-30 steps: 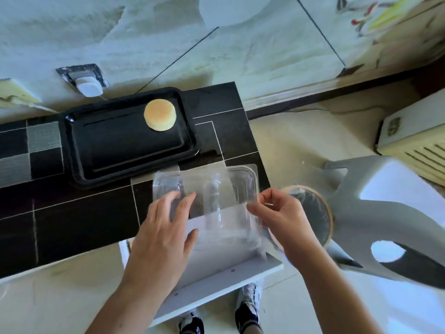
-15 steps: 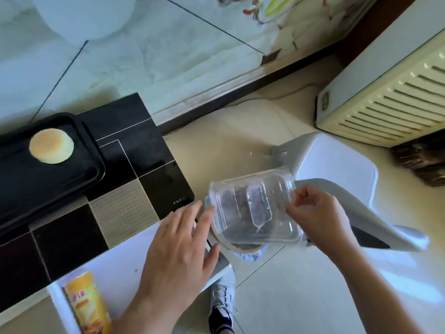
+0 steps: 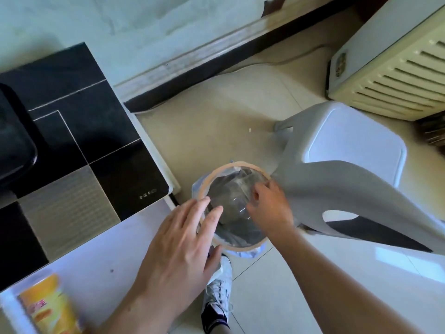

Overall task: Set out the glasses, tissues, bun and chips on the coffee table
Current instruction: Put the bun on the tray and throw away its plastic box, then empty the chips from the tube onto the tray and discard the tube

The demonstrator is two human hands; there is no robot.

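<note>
— The right hand (image 3: 269, 208) is down in the bin (image 3: 243, 248) on the floor. Its fingers are curled around a clear plastic box (image 3: 231, 201).

— And the other hand?

— The left hand (image 3: 183, 244) is flat and spread wide, holding nothing. It hangs over the near rim of the bin, just beside the right hand.

— Where are the chips?

— The yellow chips can (image 3: 50, 307) sits on the white shelf (image 3: 101, 259), down by the left arm. A black tray (image 3: 16, 150) is on the dark table (image 3: 79, 131), far past the left hand. A grey stool (image 3: 349, 162) stands right behind the right hand.
</note>
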